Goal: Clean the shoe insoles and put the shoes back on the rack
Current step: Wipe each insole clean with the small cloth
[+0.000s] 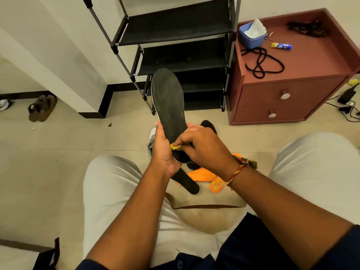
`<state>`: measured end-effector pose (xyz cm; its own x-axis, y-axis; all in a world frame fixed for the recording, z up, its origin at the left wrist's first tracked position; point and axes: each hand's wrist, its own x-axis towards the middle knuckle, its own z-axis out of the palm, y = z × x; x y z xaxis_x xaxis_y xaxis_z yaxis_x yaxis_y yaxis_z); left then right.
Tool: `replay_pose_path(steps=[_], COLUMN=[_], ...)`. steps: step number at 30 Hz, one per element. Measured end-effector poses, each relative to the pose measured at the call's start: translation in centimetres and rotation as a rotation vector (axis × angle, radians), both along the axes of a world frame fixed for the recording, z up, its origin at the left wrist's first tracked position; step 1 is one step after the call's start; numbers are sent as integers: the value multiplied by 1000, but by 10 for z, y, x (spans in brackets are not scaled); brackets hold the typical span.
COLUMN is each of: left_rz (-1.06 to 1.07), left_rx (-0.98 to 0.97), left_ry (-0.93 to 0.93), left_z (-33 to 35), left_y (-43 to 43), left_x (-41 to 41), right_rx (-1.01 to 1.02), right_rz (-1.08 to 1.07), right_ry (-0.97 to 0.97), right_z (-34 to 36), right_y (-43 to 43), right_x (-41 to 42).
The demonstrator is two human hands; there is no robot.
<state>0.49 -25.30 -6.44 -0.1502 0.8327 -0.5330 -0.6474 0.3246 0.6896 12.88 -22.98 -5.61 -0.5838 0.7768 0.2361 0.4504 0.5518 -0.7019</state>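
Shoe half hidden behind my left hand, which curls round black insole; right hand pinches yellow scrap; rack beyond.

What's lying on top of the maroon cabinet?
A blue tub holding white paper, a black lace, a blue-yellow tube, another dark tangle. What lies beneath the paper is covered.

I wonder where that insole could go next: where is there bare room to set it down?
The rack's shelves look bare. So do the floor tiles between the left knee and the brown sandals. Between the knees it is crowded: a black insole, orange insoles and shoes.
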Motion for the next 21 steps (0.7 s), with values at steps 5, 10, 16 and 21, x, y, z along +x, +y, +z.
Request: replay_pose_path(steps=[5,10,16,21], left_rz=[68,4,-194,-316], left_rx=[-7,-34,-53,-50], left_ry=[-47,19,138,116], left_z=[-6,-4,-1,-2], left_y=[6,4,-2,-6], left_x=[-9,5,21,22], right_rx=[-32,136,297,250], right_rz=[52,-44,-361,-531], right_ry=[-82,-238,-197,-47], right_z=[2,5,6,0], right_y=[0,8,26,52], right_x=[9,14,26,48])
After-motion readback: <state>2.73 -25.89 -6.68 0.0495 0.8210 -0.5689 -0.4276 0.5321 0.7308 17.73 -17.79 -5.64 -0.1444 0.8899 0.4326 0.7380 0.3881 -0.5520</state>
